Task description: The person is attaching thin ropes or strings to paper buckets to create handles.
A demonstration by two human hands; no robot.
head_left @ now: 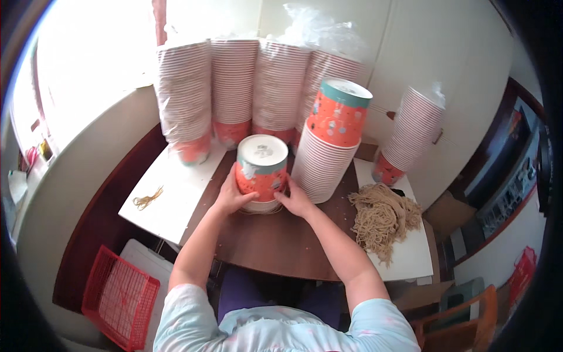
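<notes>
Passage over front tabletop (pixel 267 249), cup stacks (pixel 282 82) behind

Your left forearm (pixel 198 242) and right forearm (pixel 335 237) reach forward, converging. Left hand (pixel 233 196) and right hand (pixel 297 200) held apart, level, palms facing; fingers (pixel 231 179) curved in a cupping grip, thumbs (pixel 248 198) pointing inward at each other. Your elbows sit wider than your hands.

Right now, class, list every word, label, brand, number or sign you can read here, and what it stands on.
No text can be quoted.
Held tub, base up between left hand and right hand: dark base marks, too blurred to read.
Top tub on the stack beside it: any base marks too faint to read.
</notes>
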